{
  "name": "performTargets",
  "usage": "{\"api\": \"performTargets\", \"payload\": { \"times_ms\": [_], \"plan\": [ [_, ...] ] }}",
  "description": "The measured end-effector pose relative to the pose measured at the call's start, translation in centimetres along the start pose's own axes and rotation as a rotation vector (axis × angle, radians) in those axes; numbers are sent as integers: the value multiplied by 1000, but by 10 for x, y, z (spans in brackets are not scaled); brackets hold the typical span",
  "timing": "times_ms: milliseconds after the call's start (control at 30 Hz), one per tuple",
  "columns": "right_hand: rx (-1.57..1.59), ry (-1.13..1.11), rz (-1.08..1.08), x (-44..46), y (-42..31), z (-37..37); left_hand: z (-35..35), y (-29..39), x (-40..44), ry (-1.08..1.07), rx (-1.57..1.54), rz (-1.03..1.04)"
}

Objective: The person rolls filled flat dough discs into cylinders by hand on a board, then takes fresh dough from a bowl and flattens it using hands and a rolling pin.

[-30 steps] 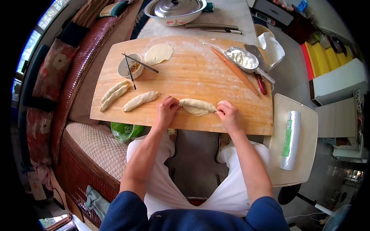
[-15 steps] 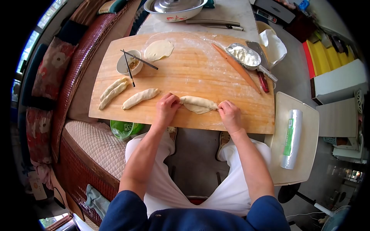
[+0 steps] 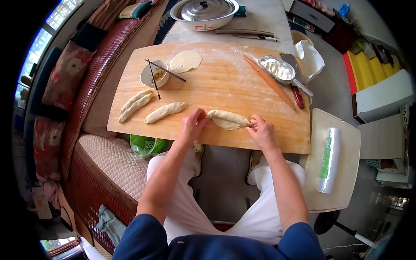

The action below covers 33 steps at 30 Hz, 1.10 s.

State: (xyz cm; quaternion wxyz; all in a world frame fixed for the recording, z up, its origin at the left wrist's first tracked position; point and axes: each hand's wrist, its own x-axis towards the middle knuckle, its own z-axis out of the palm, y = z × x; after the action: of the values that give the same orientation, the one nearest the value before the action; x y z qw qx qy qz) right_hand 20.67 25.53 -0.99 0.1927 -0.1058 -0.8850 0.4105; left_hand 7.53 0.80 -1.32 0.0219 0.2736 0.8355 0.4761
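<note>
At a wooden board (image 3: 212, 89), right hand (image 3: 263, 131) pinching folded dough (image 3: 229, 119), left hand (image 3: 192, 125) grip unclear, roll (image 3: 335, 149) with illegible green label (image 3: 326, 161)

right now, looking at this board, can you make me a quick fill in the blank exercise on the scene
1. ____ black chopsticks cross over the white bowl.
2. The dough piece lies between the left hand and the ____.
3. An orange-brown rolling ____ lies beside the metal scoop.
4. The silvery roll has a ____ label.

Missing words: two; right hand; pin; green.
</note>
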Motion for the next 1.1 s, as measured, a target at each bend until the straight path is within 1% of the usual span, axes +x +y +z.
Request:
{"api": "performTargets", "payload": {
  "times_ms": [33, 100, 133, 200, 233, 300, 333, 400, 500, 600, 633, 700, 733, 800, 833, 900, 933, 1000, 1033, 1100],
  "plan": [
    [-12, -34, 31, 2, -3, -2, -1, 1, 2, -10, -1, 26],
    [-35, -104, 92, 6, -9, -6, -2, 8, 6, -26, 52, -28],
    [-97, -78, 43, 8, -13, -7, -1, 11, 7, -35, 78, -55],
    [-222, -31, -55, 15, -18, -5, 6, 5, 15, 31, 77, -44],
    [-206, 26, -129, 19, -13, 2, 10, 1, 20, 64, 77, -40],
    [-170, 144, -271, 27, -3, 20, 19, -3, 29, 91, 121, 154],
    [-143, 103, -256, 27, 0, 25, 22, -5, 30, 102, 142, 251],
    [-92, 23, -225, 26, 2, 31, 25, -8, 28, 17, 93, 197],
    [29, -67, -90, 19, -5, 27, 17, -4, 22, -69, 48, 128],
    [88, -135, -24, 12, -15, 20, 7, 3, 17, -156, -16, 72],
    [78, -135, -55, 10, -17, 21, 6, 3, 15, -190, -43, 54],
    [58, -135, -119, 8, -20, 23, 6, 1, 12, -182, -39, 126],
    [81, -134, -118, 6, -19, 23, 6, 1, 10, -178, -36, 165],
    [124, -131, -118, 6, -19, 23, 3, 4, 8, -189, -24, 100],
    [142, -112, -71, 6, -20, 24, 1, 7, 8, -194, -18, 67],
    [177, -78, 26, 4, -22, 29, 2, 15, 10, -140, -17, 82],
    [98, -84, -47, 5, -21, 30, 4, 19, 10, -114, -16, 88],
    [-56, -96, -193, 9, -17, 33, 12, 17, 16, -105, 174, 264],
    [-51, -100, -198, 9, -16, 34, 15, 15, 17, -100, 268, 352],
    [-45, -109, -210, 8, -13, 36, 18, 8, 13, -164, 272, 394]
  ]
}}
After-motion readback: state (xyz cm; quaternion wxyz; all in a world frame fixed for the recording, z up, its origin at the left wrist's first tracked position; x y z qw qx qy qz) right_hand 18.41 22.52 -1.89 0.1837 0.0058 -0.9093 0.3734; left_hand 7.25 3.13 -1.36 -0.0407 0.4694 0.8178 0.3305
